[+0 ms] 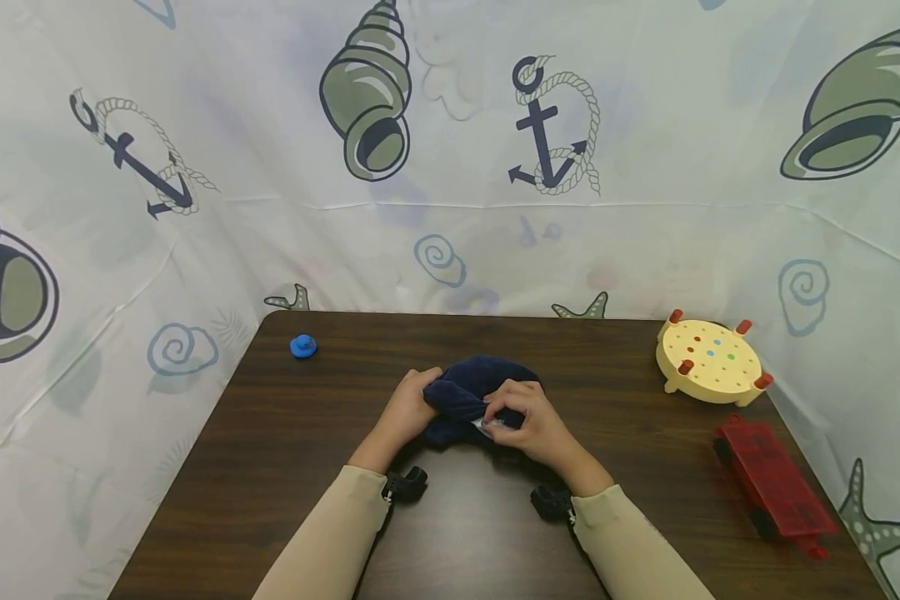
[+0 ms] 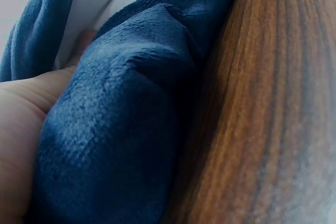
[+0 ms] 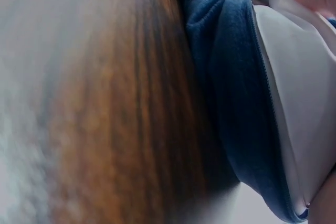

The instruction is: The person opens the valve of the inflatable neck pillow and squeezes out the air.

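While two hands [image 1: 405, 410] [image 1: 536, 429] hold one cloth [image 1: 468, 390], three toys [image 1: 303, 346] [image 1: 708, 365] [image 1: 776, 479] lie apart.

Cloth [image 1: 487, 372]: navy outside, white lining [image 3: 299, 66], zip edge [image 3: 265, 72] dark blue. Counter [image 1: 270, 467]: dark brown, woodgrain with near-black streaks. Knob [image 1: 303, 346], far left: plain bright blue. Disc [image 1: 708, 358], far right: pale yellow, dotted red, blue and green on top; pegs [image 1: 686, 367] red. Cart [image 1: 776, 475], right: see-through red, wheels [image 1: 763, 523] black. Sleeves [image 1: 330, 533]: plain pale beige. Wrist cams [image 1: 407, 485]: black. Sheet [image 1: 682, 125]: white, printed with grey-green shells [image 1: 375, 92] outlined navy, navy anchors [image 1: 542, 146] with pale rope, blue spirals [image 1: 182, 350], dotted grey-green starfish [image 1: 873, 529].
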